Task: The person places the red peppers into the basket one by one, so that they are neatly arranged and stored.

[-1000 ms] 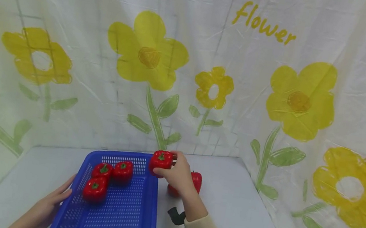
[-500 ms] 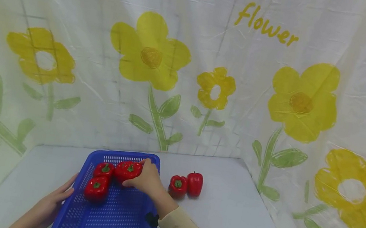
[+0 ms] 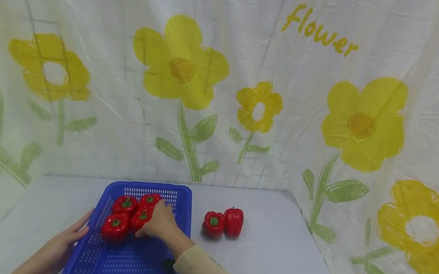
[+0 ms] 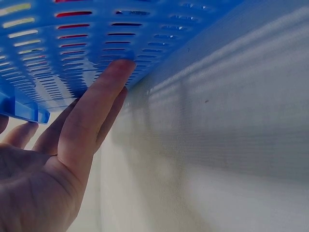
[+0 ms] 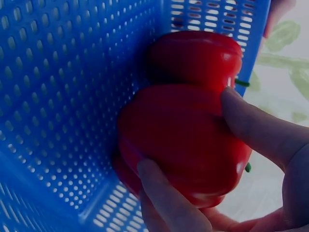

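Observation:
My right hand point(image 3: 163, 225) holds a glossy red bell pepper point(image 5: 183, 140) inside the blue perforated basket point(image 3: 127, 272), thumb on one side and fingers on the other. Against that pepper sit three more red bell peppers point(image 3: 115, 227) with green stems, grouped in the basket's far left part. In the right wrist view, one pepper point(image 5: 198, 55) shows just beyond the held one. My left hand point(image 3: 60, 243) rests on the basket's left side from outside. Seen by the left wrist camera, its straight fingers point(image 4: 89, 111) touch the slotted blue wall point(image 4: 140, 41).
To the right of the basket, two more red bell peppers point(image 3: 213, 224) stand side by side on the white table point(image 3: 269, 263). A white curtain point(image 3: 282, 175) printed with yellow flowers hangs behind the table and along its sides.
My right hand has carried the bell pepper from over the basket's right rim, leftward and down, to beside the other peppers. The left hand has stayed at the basket's side.

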{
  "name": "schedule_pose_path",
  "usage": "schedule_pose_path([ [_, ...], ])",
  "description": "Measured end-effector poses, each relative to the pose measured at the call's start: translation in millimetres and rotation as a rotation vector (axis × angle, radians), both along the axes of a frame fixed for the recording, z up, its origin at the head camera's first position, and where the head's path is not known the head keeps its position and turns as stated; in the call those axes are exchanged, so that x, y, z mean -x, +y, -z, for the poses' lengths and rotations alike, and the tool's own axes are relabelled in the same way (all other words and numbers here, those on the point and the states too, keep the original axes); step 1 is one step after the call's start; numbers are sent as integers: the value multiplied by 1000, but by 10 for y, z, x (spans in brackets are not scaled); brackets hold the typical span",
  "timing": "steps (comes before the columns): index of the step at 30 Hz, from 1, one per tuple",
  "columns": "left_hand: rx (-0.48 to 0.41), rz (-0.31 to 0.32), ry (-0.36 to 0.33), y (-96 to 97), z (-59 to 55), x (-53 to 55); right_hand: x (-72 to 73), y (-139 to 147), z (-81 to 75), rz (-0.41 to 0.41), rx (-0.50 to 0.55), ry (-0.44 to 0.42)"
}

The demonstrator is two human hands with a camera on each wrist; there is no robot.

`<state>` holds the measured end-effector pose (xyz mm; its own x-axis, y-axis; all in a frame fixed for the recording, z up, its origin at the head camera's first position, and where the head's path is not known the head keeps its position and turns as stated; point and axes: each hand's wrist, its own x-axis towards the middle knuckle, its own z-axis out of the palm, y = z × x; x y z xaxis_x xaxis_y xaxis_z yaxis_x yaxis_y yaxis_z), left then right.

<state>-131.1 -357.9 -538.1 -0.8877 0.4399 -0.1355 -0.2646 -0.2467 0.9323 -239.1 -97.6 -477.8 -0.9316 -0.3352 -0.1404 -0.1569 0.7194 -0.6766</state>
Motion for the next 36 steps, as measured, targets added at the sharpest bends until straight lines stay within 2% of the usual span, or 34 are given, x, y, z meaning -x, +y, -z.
schedule_pose_path([
  [5, 22, -11, -5, 11, 8, -4, 8, -13, 41, -3, 0, 6],
  [9, 83, -49, -9, 16, -7, 7, 36, -15, 77, -17, -19, 28],
  [13, 135, -84, -28, 17, -8, 10, 32, -19, 115, -13, -40, 12],
  [21, 133, -83, -48, 19, -19, -3, -13, -25, 124, 24, -34, -44],
  [26, 162, -86, -55, 26, -19, 15, -20, 32, 91, 46, 11, -75],
  [30, 169, -68, -44, 21, -13, 13, -6, 118, 28, 24, 36, -77],
  [33, 155, -55, -39, 10, -7, 8, 1, 208, -58, -2, 44, -48],
  [36, 119, -39, -37, -4, -9, 7, 22, 325, -181, -11, 99, -13],
])
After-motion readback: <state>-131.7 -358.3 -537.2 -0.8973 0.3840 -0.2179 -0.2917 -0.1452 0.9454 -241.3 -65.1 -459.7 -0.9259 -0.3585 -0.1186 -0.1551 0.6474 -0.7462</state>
